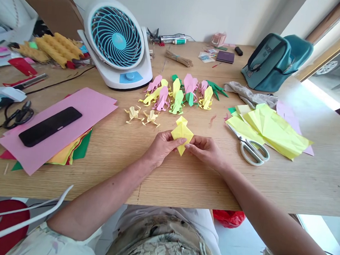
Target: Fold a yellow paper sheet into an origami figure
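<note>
A partly folded yellow paper piece (181,134) lies on the wooden table (189,180) in front of me. My left hand (163,146) pinches its left side with thumb and fingers closed on the paper. My right hand (204,149) grips its right lower edge the same way. Just beyond the piece sit two small pale-yellow origami frogs (143,116), and further back a cluster of several pink, yellow and green origami frogs (178,93).
Scissors (249,146) lie right of my hands beside a heap of yellow paper sheets (271,129). A pink sheet stack (66,129) with a black bar on it lies left. A white and blue fan (117,45) and a teal bag (273,61) stand behind.
</note>
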A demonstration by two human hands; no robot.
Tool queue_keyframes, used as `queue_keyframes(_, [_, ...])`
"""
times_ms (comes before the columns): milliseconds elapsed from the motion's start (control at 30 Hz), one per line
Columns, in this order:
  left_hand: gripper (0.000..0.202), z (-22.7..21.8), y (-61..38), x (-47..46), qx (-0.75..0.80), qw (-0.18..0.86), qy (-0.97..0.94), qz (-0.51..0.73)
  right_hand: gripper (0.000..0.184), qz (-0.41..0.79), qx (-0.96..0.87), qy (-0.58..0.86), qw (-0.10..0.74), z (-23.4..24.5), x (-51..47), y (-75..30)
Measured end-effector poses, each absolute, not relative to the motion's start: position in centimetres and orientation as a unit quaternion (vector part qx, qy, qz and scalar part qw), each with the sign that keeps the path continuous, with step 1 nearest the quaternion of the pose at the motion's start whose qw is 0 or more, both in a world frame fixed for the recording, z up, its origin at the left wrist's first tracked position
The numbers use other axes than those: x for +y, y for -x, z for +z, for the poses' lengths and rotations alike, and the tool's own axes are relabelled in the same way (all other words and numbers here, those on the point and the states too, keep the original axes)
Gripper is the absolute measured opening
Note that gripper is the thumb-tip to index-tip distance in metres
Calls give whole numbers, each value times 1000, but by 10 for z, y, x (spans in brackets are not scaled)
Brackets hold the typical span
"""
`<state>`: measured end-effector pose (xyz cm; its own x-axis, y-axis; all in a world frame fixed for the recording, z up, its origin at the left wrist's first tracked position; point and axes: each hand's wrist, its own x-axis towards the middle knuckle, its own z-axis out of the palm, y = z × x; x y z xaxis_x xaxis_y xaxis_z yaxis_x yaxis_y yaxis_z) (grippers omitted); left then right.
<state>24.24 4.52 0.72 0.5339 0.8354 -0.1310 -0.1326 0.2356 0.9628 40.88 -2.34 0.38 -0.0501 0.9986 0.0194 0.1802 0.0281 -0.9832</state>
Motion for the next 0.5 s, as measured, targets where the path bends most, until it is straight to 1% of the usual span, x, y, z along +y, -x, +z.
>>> queue_keyframes(100, [37, 6, -242, 45, 336, 704, -532, 330, 46, 415, -585, 553, 424, -3, -24, -407])
queue_keyframes(233, [34, 6, -240, 46, 328, 674, -570, 337, 43, 378, -620, 570, 383, 0, -27, -405])
queue_keyframes(333, [35, 8, -239, 47, 335, 667, -571, 342, 41, 378, -631, 567, 372, 4, -29, -404])
queue_keyframes(500, [36, 11, -240, 46, 332, 697, -545, 327, 43, 401, -625, 553, 377, 1, -28, -403])
